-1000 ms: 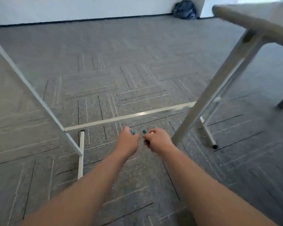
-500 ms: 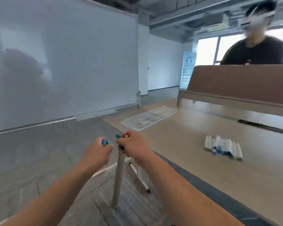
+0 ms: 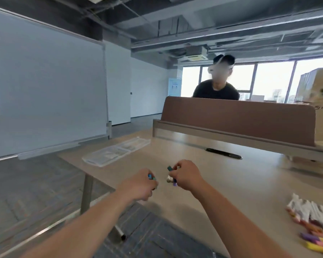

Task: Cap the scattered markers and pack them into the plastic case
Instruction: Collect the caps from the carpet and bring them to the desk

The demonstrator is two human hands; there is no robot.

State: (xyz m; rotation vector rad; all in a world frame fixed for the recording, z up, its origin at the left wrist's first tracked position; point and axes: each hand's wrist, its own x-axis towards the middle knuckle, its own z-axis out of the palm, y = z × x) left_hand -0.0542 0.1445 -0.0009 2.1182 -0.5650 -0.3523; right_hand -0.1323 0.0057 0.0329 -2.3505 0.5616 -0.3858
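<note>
1. A pale wood-grain desk [image 3: 231, 183] fills the middle and right of the view, its grey metal leg [image 3: 87, 190] standing on dark grey carpet floor [image 3: 26, 192].
2. The left hand [image 3: 138, 185] hovers at the desk's near edge, fingers curled round a small blue and teal marker piece [image 3: 150, 176]; blur hides what it is exactly.
3. The right hand [image 3: 186, 175], just beside it over the desk, pinches teal, white and purple marker pieces [image 3: 169, 168] in curled fingers.
4. The clear plastic case [image 3: 116, 151] lies open near the desk's far left corner, well apart from both hands.
5. A heap of white-barrelled markers with coloured caps [image 3: 313, 220] lies on the desk at the right edge.
6. A slim black object [image 3: 224, 155] lies near the brown divider panel [image 3: 237, 116] along the back.
7. Behind the panel a person in a black shirt [image 3: 215, 90] stands before bright windows [image 3: 268, 81].
8. A large whiteboard [image 3: 45, 86] stands at left, under an exposed ceiling [image 3: 175, 15].
</note>
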